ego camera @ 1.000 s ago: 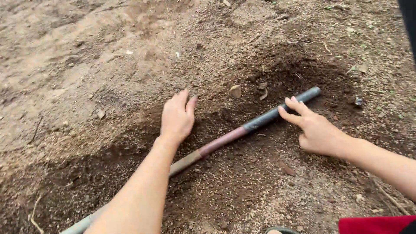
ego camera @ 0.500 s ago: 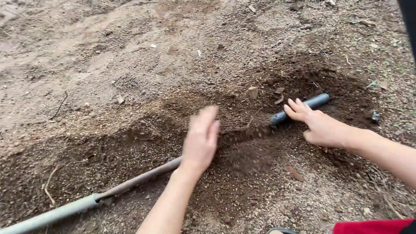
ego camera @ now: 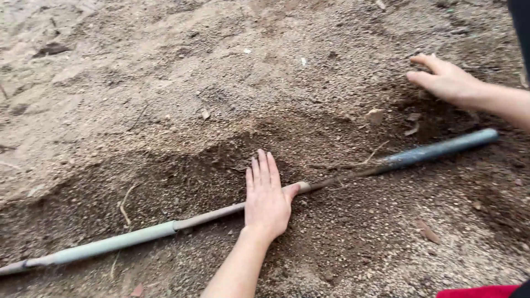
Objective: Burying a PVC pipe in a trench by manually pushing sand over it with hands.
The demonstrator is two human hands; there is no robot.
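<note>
The pipe (ego camera: 248,207) lay slantwise in a shallow trench of dark soil (ego camera: 182,182), with the left hand (ego camera: 266,198) pressed flat and open across its middle, fingers straight and gripping nothing. From there its pale grey end ran down to the left edge, while its dark blue end rose to the right. The right hand (ego camera: 444,80) rested open on the loose dirt well above that blue end, holding nothing.

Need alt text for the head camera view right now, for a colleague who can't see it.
The left hand lies flat, palm down, across a long pipe half buried in a shallow trench of dark soil. The right hand rests open on the dirt beyond the pipe's far end, not touching it.
</note>
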